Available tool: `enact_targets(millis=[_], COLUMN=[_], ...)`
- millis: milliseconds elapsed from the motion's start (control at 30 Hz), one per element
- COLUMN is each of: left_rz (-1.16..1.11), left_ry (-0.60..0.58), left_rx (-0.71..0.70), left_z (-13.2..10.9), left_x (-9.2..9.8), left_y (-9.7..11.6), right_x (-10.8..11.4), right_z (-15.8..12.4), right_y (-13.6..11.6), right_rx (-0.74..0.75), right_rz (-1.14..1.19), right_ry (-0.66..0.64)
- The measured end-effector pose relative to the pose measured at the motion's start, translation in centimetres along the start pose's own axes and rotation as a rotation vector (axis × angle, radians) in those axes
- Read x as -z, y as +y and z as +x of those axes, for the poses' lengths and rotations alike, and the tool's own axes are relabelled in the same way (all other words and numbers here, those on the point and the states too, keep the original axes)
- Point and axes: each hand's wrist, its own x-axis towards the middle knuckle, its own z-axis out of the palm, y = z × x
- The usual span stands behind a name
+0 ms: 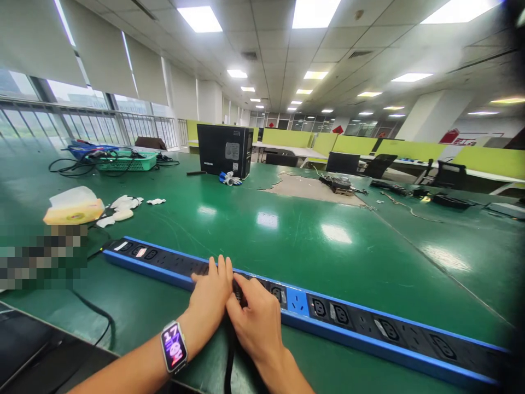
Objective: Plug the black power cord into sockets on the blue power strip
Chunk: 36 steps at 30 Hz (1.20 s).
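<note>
A long blue and black power strip (pixel 348 320) with several sockets lies across the green table (pixel 287 235) in front of me. My left hand (pixel 210 295) rests on the strip's middle with its fingers together and stretched flat over the sockets; a smartwatch (pixel 174 346) is on that wrist. My right hand (pixel 256 320) lies right beside it, fingers curled down onto the strip around what looks like a dark plug. A black cable (pixel 229 355) runs from under my hands toward me. What the right fingers grip is mostly hidden.
A tissue pack (pixel 74 208) and white scraps (pixel 123 205) lie at the left. Farther back stand a green basket (pixel 127 160) with cables, a black computer case (pixel 225 149), and small parts (pixel 340 185). A dark panel (pixel 24 350) sits at the near left edge.
</note>
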Motion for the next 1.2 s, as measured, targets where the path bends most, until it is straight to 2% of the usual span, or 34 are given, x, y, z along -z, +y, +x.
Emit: enact_targets(millis=[133,333,433,533,600,667,767,833,967,1200], left_rz=[0.002,-0.075,-0.097,-0.100,-0.106,-0.116,-0.124,-0.124,-0.138,-0.163], left_ry=[-0.012,-0.015,-0.026,-0.013,0.005,0.004,0.001,0.006,-0.023,-0.025], left_rx=[-0.014,-0.021,-0.025,-0.055,-0.072,-0.074,-0.073,-0.073,-0.061,-0.051], left_z=[-0.2,0.0,0.0,-0.2,-0.4,-0.4,-0.2,-0.1,0.0,-0.1], left_x=[0.3,0.7,0.7,0.7,0.7,0.5,0.3,0.2,0.3,0.6], left_y=[-0.1,-0.3,-0.3,-0.4,-0.4,-0.3,-0.3,-0.2,-0.2,-0.3], right_x=[0.5,0.8,1.4,3.4,5.3,7.3,9.7,10.7,11.5,11.4], right_z=[0.2,0.2,0.5,1.7,2.4,2.7,1.6,0.4,-1.5,-0.9], right_y=[-0.3,-0.3,-1.1,-2.1,-2.1,-0.9,2.4,4.6,6.7,5.5], right_rx=[0.010,-0.050,0.006,0.084,0.020,-0.129,-0.370,-0.450,-0.469,-0.448], right_rz=[-0.045,0.016,0.038,0.061,0.085,0.077,-0.002,-0.047,-0.054,-0.129], right_ry=[-0.014,-0.061,0.009,0.129,0.175,0.133,0.054,0.014,-0.045,-0.123])
